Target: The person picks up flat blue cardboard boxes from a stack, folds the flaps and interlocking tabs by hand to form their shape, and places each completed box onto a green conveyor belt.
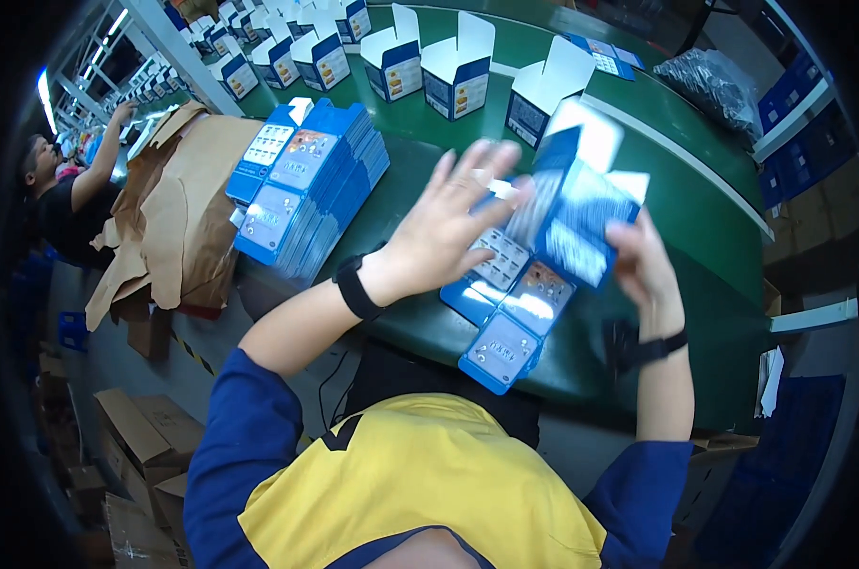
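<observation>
Blue and white cardboard is filling the middle right of the head view: a carton [574, 213], blurred by motion, is sitting between the two hands above the green table [704, 228]. Right hand [643, 266] is gripping the carton's lower right side, fingers curled round its edge and mostly hidden behind it, so how tightly they are closing cannot be told exactly. Left hand [448, 228] is lying spread and open, palm down, fingers fanning toward the carton's left face and touching it near the fingertips; it is not wrapping around anything. Both wrists are wearing black bands.

Just below the carton, flat blue cartons [505, 318] are lying in a loose overlapping pile at centre frame; about three faces are showing. At upper left of centre, a taller stack of flat cartons [311, 190] is resting on the table edge, too many to count. Along the top of the frame, erected open boxes [458, 66] are standing in a curved row, at least eight visible. Brown paper [178, 213] is hanging at left, beside another person [64, 194] who is reaching upward.
</observation>
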Demonstrator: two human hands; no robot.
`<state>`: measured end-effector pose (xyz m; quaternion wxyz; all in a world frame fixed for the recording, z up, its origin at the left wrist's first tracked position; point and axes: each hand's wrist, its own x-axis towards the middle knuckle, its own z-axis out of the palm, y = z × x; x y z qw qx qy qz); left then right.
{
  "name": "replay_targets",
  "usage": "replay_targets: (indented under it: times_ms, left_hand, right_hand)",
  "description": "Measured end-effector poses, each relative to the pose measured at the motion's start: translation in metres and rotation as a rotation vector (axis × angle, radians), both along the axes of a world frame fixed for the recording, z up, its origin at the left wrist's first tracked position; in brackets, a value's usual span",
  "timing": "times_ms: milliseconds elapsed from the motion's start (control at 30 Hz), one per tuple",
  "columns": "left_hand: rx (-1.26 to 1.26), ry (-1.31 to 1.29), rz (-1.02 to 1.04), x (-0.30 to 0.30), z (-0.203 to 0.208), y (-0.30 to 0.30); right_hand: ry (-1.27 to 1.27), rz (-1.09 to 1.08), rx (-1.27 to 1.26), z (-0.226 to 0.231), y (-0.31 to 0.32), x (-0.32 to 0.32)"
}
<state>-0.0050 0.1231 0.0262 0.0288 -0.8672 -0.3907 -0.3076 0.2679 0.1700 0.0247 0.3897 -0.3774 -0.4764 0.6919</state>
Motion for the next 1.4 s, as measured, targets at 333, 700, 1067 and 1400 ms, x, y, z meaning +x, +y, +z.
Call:
replay_targets:
  times_ms: [333, 700, 1067, 1400]
  left_hand:
    - [-0.599, 0.057, 0.353, 0.012, -0.072, -0.026]
    - [-0.873, 0.027, 0.491, 0.02, -0.066, -0.029]
    - [-0.56, -0.203, 0.301, 0.025, -0.076, -0.034]
    - [-1.051, -1.379, 0.006, 0.011, -0.043, -0.023]
  right_hand:
    - [-0.922, -0.498, 0.678, -0.09, 0.209, -0.033]
    - [-0.998, -0.206, 0.474, -0.072, 0.115, 0.018]
    - [-0.268, -0.489, 0.018, -0.088, -0.104, -0.035]
    - [-0.449, -0.101, 0.555, -0.065, -0.155, -0.067]
